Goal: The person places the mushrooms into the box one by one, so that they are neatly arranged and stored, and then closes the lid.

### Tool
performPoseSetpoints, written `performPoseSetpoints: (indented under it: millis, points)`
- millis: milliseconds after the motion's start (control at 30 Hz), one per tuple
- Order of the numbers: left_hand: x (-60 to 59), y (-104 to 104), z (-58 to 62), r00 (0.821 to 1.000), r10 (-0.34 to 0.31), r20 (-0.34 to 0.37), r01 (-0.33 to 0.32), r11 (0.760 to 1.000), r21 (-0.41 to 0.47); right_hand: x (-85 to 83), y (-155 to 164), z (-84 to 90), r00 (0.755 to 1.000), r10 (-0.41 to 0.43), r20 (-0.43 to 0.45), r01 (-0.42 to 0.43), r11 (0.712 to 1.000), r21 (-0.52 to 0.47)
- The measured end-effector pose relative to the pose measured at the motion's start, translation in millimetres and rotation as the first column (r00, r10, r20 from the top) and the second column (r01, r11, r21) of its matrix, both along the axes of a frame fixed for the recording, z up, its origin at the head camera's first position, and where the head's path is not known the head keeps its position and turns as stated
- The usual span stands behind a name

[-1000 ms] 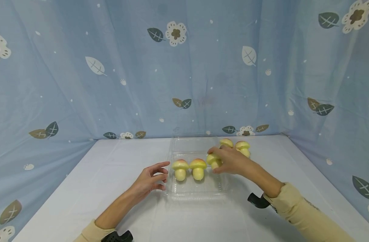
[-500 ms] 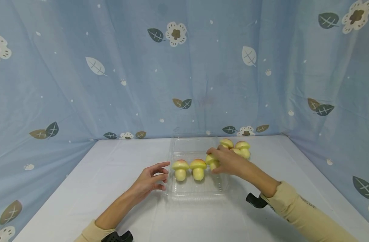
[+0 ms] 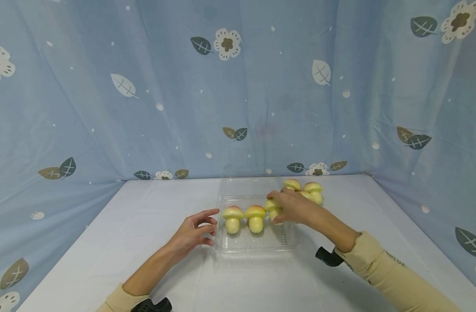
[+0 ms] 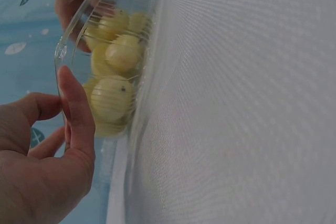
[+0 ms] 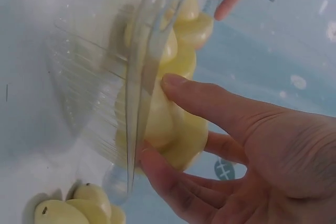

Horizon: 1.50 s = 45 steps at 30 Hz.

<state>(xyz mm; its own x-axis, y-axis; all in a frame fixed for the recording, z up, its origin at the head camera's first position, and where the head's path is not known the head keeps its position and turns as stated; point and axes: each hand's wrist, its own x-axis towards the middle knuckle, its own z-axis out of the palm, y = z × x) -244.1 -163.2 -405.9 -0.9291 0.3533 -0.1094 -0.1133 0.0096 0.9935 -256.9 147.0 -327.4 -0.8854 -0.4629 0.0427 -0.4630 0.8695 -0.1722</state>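
right hand (image 3: 294, 208) has its fingers curled round a mushroom (image 3: 273, 207) standing in the clear tray (image 3: 253, 247), while the left hand (image 3: 195, 232) rests loosely open at the tray's edge, probably steadying it.

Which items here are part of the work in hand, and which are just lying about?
In use: clear tray; two mushrooms standing in it; third mushroom gripped by right hand; left hand at the tray's edge.

Lying about: two mushrooms on the table behind the right hand; tablecloth; patterned curtain.
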Motion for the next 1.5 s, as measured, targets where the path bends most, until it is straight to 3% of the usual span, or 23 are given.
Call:
performPoseSetpoints:
  millis: [300, 533, 1033, 1500]
  points:
    - [1.0, -0.2, 0.9, 1.0, -0.008, 0.004, 0.008, 1.0, 0.005, -6.8, 3.1, 5.7, 0.996, 0.087, 0.004, -0.087, 0.996, -0.036]
    - [1.6, 0.1, 2.0, 1.0, -0.007, -0.006, 0.007, 1.0, -0.005, -11.3, 1.8, 6.4, 0.993, 0.036, 0.114, -0.027, 0.997, -0.077]
    - [1.1, 0.7, 1.7, 1.0, -0.005, -0.001, 0.005, 1.0, -0.002, -13.3, -0.6, -0.5, 0.98, -0.023, 0.197, 0.047, 0.992, -0.12]
    - [1.0, 0.6, -0.3, 1.0, -0.003, -0.02, 0.003, 1.0, -0.007, -13.3, 9.3, 0.1, 0.985, -0.028, 0.172, 0.061, 0.98, -0.19]
